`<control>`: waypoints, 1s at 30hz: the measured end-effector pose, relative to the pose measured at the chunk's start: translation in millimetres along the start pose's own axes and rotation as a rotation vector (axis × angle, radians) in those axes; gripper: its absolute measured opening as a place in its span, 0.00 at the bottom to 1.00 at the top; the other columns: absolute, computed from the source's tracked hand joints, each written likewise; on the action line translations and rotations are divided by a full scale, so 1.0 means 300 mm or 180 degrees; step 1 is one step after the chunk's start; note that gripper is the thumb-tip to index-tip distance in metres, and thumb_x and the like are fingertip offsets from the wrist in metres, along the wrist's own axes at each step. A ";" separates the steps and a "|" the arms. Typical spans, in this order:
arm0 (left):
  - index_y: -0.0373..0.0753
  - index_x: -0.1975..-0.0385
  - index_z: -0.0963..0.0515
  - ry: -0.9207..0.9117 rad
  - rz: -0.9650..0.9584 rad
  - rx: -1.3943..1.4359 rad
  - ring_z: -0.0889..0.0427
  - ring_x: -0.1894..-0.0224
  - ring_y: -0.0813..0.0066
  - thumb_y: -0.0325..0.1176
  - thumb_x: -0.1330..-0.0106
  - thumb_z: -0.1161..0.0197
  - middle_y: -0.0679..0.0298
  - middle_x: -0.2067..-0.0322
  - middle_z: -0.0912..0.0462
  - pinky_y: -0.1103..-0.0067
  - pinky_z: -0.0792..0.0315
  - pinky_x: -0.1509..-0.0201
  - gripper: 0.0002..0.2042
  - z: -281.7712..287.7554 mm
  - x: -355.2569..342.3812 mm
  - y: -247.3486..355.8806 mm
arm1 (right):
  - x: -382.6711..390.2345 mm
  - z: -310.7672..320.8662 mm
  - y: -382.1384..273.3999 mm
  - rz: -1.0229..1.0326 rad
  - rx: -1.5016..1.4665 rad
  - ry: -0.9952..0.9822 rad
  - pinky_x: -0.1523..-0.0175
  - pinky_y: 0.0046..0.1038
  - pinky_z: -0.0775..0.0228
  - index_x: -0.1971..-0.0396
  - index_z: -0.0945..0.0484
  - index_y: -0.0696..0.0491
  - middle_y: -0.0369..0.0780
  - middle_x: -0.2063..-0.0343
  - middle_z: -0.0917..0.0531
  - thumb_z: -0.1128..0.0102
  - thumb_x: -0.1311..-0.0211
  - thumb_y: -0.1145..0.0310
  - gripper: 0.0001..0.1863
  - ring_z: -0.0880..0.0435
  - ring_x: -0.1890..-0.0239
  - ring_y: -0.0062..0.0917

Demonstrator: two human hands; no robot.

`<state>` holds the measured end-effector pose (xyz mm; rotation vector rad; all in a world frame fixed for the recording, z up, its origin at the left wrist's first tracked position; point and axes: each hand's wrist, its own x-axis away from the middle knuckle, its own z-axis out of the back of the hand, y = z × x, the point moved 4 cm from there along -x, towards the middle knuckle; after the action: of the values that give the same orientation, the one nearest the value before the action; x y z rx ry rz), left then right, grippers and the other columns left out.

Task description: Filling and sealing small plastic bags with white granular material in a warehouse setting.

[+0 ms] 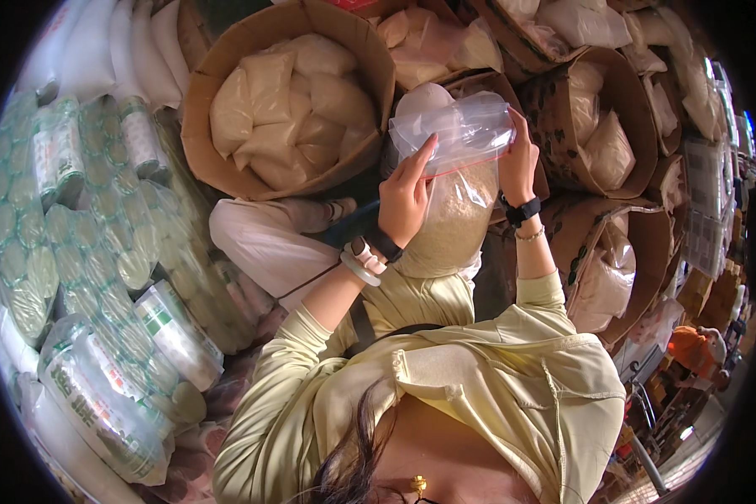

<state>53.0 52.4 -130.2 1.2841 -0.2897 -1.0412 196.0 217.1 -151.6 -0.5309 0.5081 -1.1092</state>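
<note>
A large clear plastic bag [454, 220] filled with a pale, beige grainy or powdery content stands upright in front of my lap. Its unfilled upper part [460, 134] is spread between my hands, and a thin red line runs across it. My left hand [406, 197] grips the bag's left edge with fingers closed on the film. On the opposite edge, my right hand [519, 160] pinches the plastic near the top corner. Behind the bag's top, a rounded pale shape [422, 99] is partly covered.
A big cardboard box [195, 126] full of filled bags stands at the far left. More open boxes [638, 126] with similar bags line the right. Wrapped packs of greenish containers [92, 235] and white sacks [84, 50] fill the left side.
</note>
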 end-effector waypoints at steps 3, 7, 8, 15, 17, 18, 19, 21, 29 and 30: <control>0.46 0.41 0.31 0.0044 -0.0094 -0.0051 0.19 0.60 0.52 0.11 0.46 0.49 0.52 0.59 0.21 0.68 0.24 0.59 0.31 0.009 0.044 -0.013 | 0.068 0.020 -0.032 0.0174 -0.0478 0.0078 0.59 0.25 0.28 0.44 0.32 0.53 0.47 0.68 0.17 0.45 0.45 0.79 0.26 0.17 0.67 0.25; 0.46 0.41 0.30 -0.0039 -0.0087 -0.0011 0.21 0.56 0.50 0.11 0.46 0.48 0.51 0.56 0.21 0.67 0.23 0.58 0.31 0.023 0.109 -0.025 | 0.145 -0.005 -0.005 0.0205 -0.1002 -0.0095 0.61 0.29 0.27 0.43 0.36 0.56 0.51 0.69 0.17 0.43 0.46 0.77 0.28 0.15 0.67 0.36; 0.46 0.41 0.30 -0.0041 -0.0091 -0.0012 0.21 0.56 0.50 0.11 0.46 0.48 0.51 0.56 0.21 0.67 0.23 0.58 0.31 0.023 0.129 -0.028 | 0.159 -0.019 0.010 0.0149 -0.0977 -0.0179 0.61 0.29 0.27 0.43 0.36 0.56 0.51 0.69 0.17 0.43 0.46 0.78 0.28 0.15 0.67 0.36; 0.44 0.41 0.30 0.0343 0.0716 -0.0064 0.28 0.44 0.48 0.12 0.40 0.52 0.46 0.46 0.27 0.68 0.32 0.42 0.27 0.017 0.201 -0.133 | 0.185 -0.083 0.020 0.0093 -0.0673 -0.0788 0.65 0.33 0.29 0.44 0.33 0.52 0.56 0.74 0.24 0.52 0.47 0.82 0.27 0.20 0.71 0.47; 0.42 0.41 0.30 0.0426 0.0978 0.0152 0.27 0.44 0.51 0.14 0.39 0.54 0.48 0.47 0.26 0.71 0.33 0.42 0.26 0.029 0.188 -0.165 | 0.172 -0.101 -0.006 -0.0067 -0.0508 -0.1146 0.63 0.35 0.29 0.43 0.34 0.53 0.58 0.74 0.24 0.55 0.50 0.84 0.30 0.21 0.69 0.50; 0.42 0.41 0.30 0.0436 0.0989 0.0142 0.27 0.44 0.51 0.14 0.39 0.54 0.48 0.47 0.26 0.71 0.33 0.42 0.26 0.031 0.185 -0.169 | 0.163 -0.122 0.001 -0.0062 -0.0513 -0.1163 0.63 0.35 0.29 0.43 0.34 0.53 0.58 0.74 0.24 0.55 0.50 0.84 0.30 0.21 0.69 0.50; 0.41 0.42 0.29 0.0416 0.1149 0.0176 0.26 0.45 0.53 0.13 0.39 0.54 0.49 0.47 0.25 0.72 0.33 0.42 0.25 0.036 0.179 -0.173 | 0.150 -0.151 0.008 -0.0048 -0.0580 -0.1169 0.61 0.36 0.30 0.43 0.34 0.53 0.58 0.73 0.24 0.55 0.50 0.83 0.30 0.21 0.67 0.52; 0.40 0.43 0.29 0.0396 0.1321 0.0203 0.25 0.46 0.54 0.13 0.39 0.54 0.50 0.48 0.24 0.72 0.33 0.43 0.24 0.038 0.169 -0.185 | 0.131 -0.191 0.023 -0.0234 -0.0765 -0.1352 0.50 0.34 0.32 0.40 0.37 0.52 0.60 0.62 0.22 0.55 0.48 0.81 0.31 0.22 0.54 0.53; 0.37 0.50 0.25 0.0449 0.1527 0.0715 0.19 0.57 0.63 0.14 0.42 0.56 0.55 0.56 0.19 0.79 0.29 0.53 0.22 0.051 0.160 -0.109 | 0.203 -0.145 0.089 -0.0597 -0.2398 -0.1226 0.37 0.23 0.42 0.36 0.43 0.62 0.44 0.43 0.28 0.62 0.42 0.90 0.30 0.31 0.43 0.26; 0.37 0.50 0.25 0.0279 0.1717 0.0968 0.19 0.57 0.62 0.14 0.43 0.56 0.55 0.56 0.19 0.78 0.28 0.54 0.22 0.036 0.176 -0.082 | 0.224 -0.110 0.112 -0.0674 -0.2740 -0.1142 0.38 0.23 0.42 0.36 0.42 0.61 0.44 0.43 0.28 0.62 0.42 0.90 0.30 0.30 0.43 0.27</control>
<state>62.4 6.9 -167.0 1.4096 -0.7041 -0.4901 222.7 161.7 -206.1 -1.5335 0.6100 -0.9259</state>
